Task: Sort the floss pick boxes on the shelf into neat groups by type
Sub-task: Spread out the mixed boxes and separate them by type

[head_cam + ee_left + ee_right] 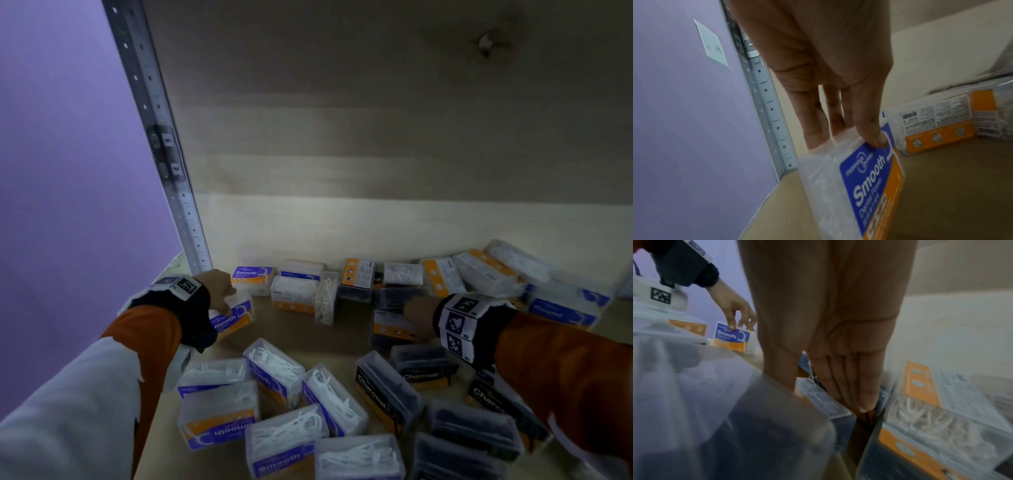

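Smooth boxes [219, 423] lay nearest, Charcoal boxes [387, 390] beside them on the shelf [346, 337]. My left hand [219, 289] pinched a Smooth box [234, 318] by its top; my right hand [419, 317], fingers straight, pressed among rear boxes. Risk, I judged: the pinched box slipping, neighbours toppling.

All three views are dim and bluish. In the head view, light falls in a pale band on the back panel [376, 219], while the board above [376, 85] darkens upward. The metal upright [164, 154] leans from wide-angle bending. Near boxes [291, 442] at the bottom edge are soft and grainy. The left wrist view blurs toward its right edge. The right wrist view is smeared, its near clear box [715, 418] wholly out of focus.
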`<state>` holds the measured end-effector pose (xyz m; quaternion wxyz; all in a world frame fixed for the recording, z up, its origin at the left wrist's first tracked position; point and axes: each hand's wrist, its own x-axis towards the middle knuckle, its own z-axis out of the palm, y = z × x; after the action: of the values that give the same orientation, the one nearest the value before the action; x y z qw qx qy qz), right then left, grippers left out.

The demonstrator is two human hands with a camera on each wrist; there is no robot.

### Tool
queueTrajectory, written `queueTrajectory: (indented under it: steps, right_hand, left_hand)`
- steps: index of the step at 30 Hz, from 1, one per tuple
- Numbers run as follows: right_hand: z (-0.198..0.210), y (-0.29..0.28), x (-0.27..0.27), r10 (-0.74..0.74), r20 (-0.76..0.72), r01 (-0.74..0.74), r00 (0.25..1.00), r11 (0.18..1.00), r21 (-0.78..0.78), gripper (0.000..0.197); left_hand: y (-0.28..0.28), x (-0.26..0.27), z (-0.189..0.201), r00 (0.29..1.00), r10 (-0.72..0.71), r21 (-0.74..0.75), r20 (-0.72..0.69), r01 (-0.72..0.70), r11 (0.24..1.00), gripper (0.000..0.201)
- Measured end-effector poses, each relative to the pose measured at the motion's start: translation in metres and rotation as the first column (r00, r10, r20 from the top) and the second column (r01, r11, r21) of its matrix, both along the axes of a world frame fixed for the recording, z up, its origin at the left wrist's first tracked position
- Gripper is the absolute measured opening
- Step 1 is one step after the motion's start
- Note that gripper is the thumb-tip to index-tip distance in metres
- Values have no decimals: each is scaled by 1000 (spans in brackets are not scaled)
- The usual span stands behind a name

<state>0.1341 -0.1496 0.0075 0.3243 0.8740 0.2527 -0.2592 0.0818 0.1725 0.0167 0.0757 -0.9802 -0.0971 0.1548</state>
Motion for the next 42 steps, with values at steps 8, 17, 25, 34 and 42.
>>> queueTrajectory:
  steps: [8,17,25,34,42]
  right_hand:
    - [-2,-4,11,35,-17,-33,999,995,95,45]
    - [4,-26,31,-290,-380,454,878,753,476,47]
    - [-3,-34,34,-393,-302,495,869,663,562,30]
    - [5,-31,24,-202,-233,308,951,655,690,43]
    - [4,-17,9,-83,-114,131,990,836,533,55]
  left_hand:
    - [0,-1,1,1000,5,-13,1,-5,1000,58]
    - [-1,-2,2,1000,5,-15,-4,-5,1000,56]
    - [1,-1,0,1000,30,-32,5,-30,999,57]
    - [3,-1,0,1000,17,-35,4,-17,999,55]
    - [4,-10,3,999,-37,-72,-3,37,997,57]
